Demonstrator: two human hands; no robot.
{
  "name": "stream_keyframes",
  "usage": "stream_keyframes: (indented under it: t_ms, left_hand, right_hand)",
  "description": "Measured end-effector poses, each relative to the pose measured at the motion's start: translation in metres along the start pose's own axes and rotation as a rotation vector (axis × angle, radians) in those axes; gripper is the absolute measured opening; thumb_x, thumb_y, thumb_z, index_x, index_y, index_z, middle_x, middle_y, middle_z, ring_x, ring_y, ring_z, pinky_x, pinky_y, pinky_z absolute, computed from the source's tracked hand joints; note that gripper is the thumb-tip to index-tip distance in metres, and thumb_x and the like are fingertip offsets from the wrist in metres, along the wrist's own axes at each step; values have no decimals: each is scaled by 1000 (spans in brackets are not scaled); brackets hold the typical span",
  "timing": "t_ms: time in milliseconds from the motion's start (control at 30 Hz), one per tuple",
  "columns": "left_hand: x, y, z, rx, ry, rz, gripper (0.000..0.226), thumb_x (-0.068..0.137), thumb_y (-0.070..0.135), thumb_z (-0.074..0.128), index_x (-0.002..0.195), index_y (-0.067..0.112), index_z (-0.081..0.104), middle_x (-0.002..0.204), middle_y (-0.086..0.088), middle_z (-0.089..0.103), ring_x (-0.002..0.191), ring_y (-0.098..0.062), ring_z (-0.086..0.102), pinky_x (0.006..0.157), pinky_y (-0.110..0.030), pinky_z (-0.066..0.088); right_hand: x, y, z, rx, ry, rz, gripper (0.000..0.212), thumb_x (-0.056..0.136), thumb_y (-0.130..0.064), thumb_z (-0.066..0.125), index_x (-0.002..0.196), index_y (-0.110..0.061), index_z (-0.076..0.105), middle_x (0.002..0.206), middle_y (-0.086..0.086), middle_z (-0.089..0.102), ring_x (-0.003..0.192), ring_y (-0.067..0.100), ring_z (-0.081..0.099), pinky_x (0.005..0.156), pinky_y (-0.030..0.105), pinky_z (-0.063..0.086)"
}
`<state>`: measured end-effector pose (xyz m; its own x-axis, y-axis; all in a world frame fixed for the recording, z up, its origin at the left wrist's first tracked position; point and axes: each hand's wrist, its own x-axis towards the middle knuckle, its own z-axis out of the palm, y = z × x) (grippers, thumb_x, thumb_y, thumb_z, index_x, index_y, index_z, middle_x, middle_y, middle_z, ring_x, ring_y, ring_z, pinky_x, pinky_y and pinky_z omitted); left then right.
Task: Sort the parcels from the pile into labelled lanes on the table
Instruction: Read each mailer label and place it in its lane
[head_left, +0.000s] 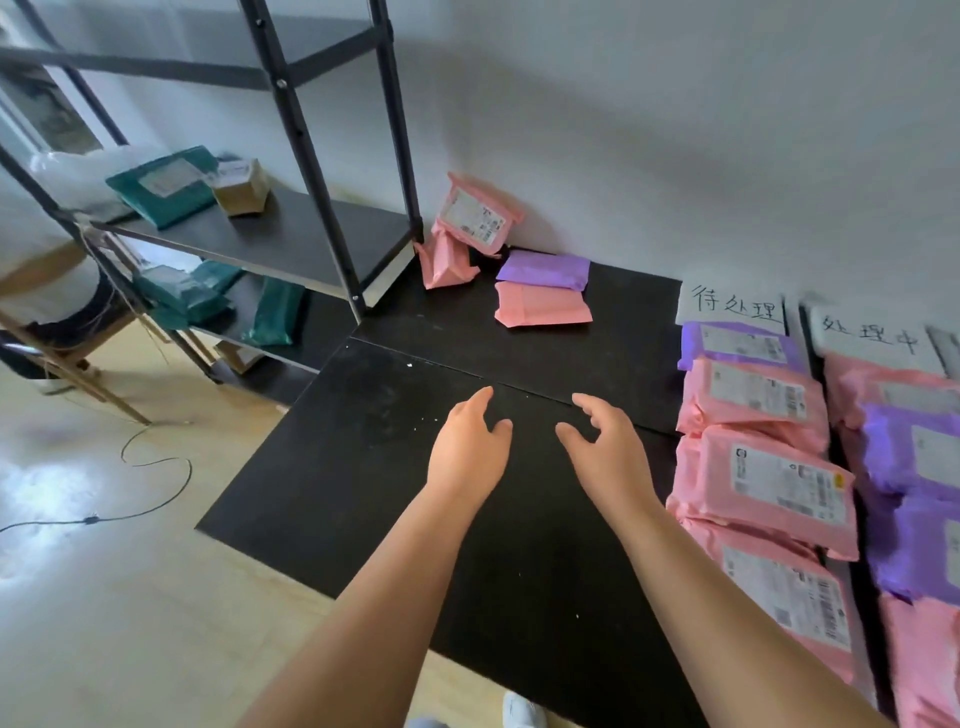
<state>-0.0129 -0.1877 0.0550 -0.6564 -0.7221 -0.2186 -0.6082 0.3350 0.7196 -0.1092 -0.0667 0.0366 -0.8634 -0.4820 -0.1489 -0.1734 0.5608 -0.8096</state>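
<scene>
**Cropped, Covered, Unreadable**

Loses the right-hand lane of pink and purple parcels (914, 452) past the right edge, and most of a third paper sheet (948, 345) beside the 处理中 sheet (878, 338). Cannot read the print on the shipping labels (789, 480): too small, smeared. Shows only part of the rear pink parcel (448, 262), covered by the leaning pink parcel (478, 215). Tucks the tops of the teal parcels (275, 312) behind the middle shelf board (270, 239). Blurs the white plastic bag (78, 171) at the shelf's left end. Cuts a white shoe (523, 713) at the bottom edge and a wooden frame (62, 364) at the left edge.
</scene>
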Motion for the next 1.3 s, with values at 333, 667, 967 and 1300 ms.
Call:
stream_keyframes:
  t_ms: [333, 667, 967, 1300]
  left_hand:
    - [126, -4, -16, 67, -143, 79, 53, 101, 26, 49, 152, 26, 33, 153, -1, 39, 125, -17, 53, 91, -30, 47]
    - [269, 9, -35, 206, -265, 249, 52, 100, 20, 47, 151, 23, 36, 151, -4, 40, 120, -25, 55, 88, -34, 46]
    - [374, 32, 0, 339, -276, 274, 55, 98, 12, 45, 151, 20, 35, 146, -10, 41, 123, -30, 52, 94, -36, 43]
    - [458, 30, 50, 526, -278, 370, 59, 92, 4, 45, 148, 20, 42, 145, -12, 43, 121, -34, 51, 95, -41, 45]
  right_hand:
    - [92, -30, 26, -111, 125, 75, 46, 98, -22, 61, 143, -23, 50, 144, 1, 50, 131, 16, 49, 97, 25, 39]
    - [195, -66, 65, -208, 256, 167, 45, 98, -20, 60, 142, -16, 52, 139, 6, 54, 126, 22, 53, 100, 32, 43]
    - [306, -44, 65, -442, 183, 129, 42, 97, -15, 53, 140, -15, 53, 128, 11, 58, 113, 29, 57, 91, 36, 46]
    - [403, -5, 67, -698, 97, 163, 42, 97, -15, 48, 139, -16, 50, 128, 10, 56, 116, 28, 53, 98, 40, 43]
